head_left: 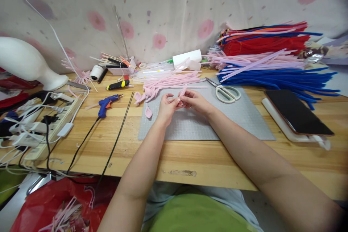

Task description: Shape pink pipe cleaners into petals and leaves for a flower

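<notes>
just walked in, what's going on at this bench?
A person sits at a wooden table, both hands over a grey cutting mat. The left hand and right hand together pinch a small pink petal-shaped piece. More pink pieces lie on and beside the mat's left edge. Scissors lie at the mat's far edge, a blue glue gun to the left, and stacked pipe cleaners at the back right. A phone lies to the right.
</notes>
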A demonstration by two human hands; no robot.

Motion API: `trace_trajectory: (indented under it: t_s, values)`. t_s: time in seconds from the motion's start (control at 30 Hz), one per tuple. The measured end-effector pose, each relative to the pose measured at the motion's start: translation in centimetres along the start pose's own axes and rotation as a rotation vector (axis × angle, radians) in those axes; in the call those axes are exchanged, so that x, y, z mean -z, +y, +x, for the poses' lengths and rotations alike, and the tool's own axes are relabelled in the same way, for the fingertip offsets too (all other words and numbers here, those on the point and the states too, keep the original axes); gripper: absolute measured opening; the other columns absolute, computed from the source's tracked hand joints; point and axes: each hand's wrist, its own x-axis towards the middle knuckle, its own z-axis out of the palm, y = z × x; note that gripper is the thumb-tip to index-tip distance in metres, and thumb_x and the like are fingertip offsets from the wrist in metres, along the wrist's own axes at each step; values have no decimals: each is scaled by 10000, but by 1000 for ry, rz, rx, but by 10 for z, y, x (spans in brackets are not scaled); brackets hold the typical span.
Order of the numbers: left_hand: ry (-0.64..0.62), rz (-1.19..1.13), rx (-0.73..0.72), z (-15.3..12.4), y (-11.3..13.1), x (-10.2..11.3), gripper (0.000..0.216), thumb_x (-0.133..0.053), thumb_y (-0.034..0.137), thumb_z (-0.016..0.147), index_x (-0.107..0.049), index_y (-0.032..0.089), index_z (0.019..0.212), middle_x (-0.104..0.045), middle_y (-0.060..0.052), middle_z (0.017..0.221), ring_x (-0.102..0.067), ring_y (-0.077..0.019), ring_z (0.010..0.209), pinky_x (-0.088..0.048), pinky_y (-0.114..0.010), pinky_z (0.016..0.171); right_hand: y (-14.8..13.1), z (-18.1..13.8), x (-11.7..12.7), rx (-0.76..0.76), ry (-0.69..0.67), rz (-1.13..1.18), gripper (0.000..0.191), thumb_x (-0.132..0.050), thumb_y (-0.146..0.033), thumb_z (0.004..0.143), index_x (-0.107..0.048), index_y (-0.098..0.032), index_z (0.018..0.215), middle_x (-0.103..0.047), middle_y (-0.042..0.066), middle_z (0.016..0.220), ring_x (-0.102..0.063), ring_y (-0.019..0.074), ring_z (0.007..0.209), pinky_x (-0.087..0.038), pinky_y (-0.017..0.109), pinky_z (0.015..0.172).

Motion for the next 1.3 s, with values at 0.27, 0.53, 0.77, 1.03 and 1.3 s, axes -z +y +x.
trace_trajectory:
  t_s: [0.27,0.53,0.77,1.03,1.3]
  values:
    - [-4,22,-31,0,-2,0,328,-600,141,675,-341,199,869,-554,82,595,-528,-52,519,-475,-300,731,-1,2,1,-32,12,6,262,-636,-383,673,-514,-164,751,-505,-33,615,-394,53,483,-247,204,429]
    - [-78,240,-234,0,-10,1,514,-646,123,600,-351,213,1012,-552,71,659,-539,-70,597,-430,-223,667,-1,2,4,-53,42,10,275,-657,-366,639,-510,-160,748,-521,-38,597,-358,42,456,-227,205,432]
    - [-42,353,-274,2,-17,5,465,-591,108,635,-375,225,1029,-540,79,603,-546,-76,576,-436,-228,679,-3,4,2,-94,140,-15,179,-663,-254,573,-526,-153,631,-493,-37,490,-351,51,422,-202,218,420]
    - [-95,351,-173,3,-18,7,414,-583,182,684,-374,223,1039,-611,37,656,-606,-105,604,-480,-251,642,-7,3,6,-173,133,-6,87,-614,-183,519,-543,-145,554,-484,-15,431,-392,78,410,-186,224,403]
    - [-177,347,76,-2,-9,5,325,-577,138,659,-397,188,925,-645,6,621,-630,-128,591,-468,-232,574,-9,-2,16,-273,-33,-76,73,-600,-169,535,-552,-133,576,-472,-21,424,-366,62,397,-167,211,396]
